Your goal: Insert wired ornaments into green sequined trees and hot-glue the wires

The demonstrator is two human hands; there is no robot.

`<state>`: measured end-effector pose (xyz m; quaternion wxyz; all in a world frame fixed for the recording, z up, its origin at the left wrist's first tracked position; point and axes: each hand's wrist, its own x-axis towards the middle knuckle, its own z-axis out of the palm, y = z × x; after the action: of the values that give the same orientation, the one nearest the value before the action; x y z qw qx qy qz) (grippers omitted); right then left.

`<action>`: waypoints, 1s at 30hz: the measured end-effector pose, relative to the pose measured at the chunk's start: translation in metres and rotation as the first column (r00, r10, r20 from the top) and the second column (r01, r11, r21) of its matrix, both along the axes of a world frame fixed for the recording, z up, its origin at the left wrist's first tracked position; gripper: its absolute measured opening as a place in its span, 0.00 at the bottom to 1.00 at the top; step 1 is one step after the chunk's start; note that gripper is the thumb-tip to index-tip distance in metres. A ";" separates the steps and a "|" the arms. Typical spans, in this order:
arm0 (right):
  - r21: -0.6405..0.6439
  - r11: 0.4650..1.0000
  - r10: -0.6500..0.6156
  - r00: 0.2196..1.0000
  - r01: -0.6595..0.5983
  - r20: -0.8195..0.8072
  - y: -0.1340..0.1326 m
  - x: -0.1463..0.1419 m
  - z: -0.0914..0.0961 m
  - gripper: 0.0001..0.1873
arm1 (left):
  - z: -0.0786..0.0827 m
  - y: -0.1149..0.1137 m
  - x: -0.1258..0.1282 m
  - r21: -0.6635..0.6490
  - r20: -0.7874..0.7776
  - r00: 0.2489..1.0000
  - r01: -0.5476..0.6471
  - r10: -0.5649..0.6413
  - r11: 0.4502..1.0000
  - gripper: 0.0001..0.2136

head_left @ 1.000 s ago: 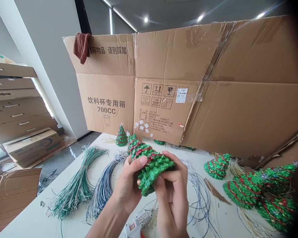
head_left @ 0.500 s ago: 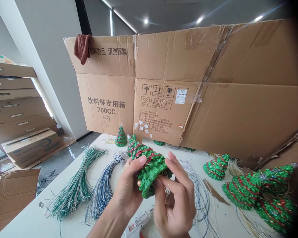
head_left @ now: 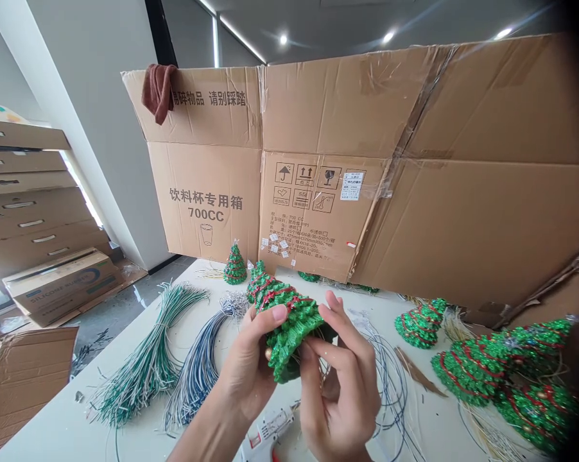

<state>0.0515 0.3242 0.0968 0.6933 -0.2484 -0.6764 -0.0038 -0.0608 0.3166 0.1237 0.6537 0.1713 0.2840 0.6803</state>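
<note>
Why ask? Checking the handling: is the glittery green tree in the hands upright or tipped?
Tipped: the green tree leans sideways, held in the air between the left hand and right hand.

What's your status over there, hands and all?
Left hand gripping glittery green cone-shaped Christmas tree ornament; right hand pinching its other side; white glue gun lying below.

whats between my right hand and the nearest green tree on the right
In the head view, loose loops of blue and white wire lie between the right hand and the glittery green tree.

tilted glittery green christmas tree (head_left: 287,330)
</note>
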 end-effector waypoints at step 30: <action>0.117 0.990 -0.076 0.995 0.083 -0.060 0.003 0.003 0.000 0.14 | 0.009 -0.002 0.003 -0.009 0.045 0.999 -0.009 0.009 1.000 0.23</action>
<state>0.0544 0.3275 0.0968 0.7246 -0.2335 -0.6452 -0.0648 -0.0579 0.3141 0.1332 0.6576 0.1517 0.2731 0.6855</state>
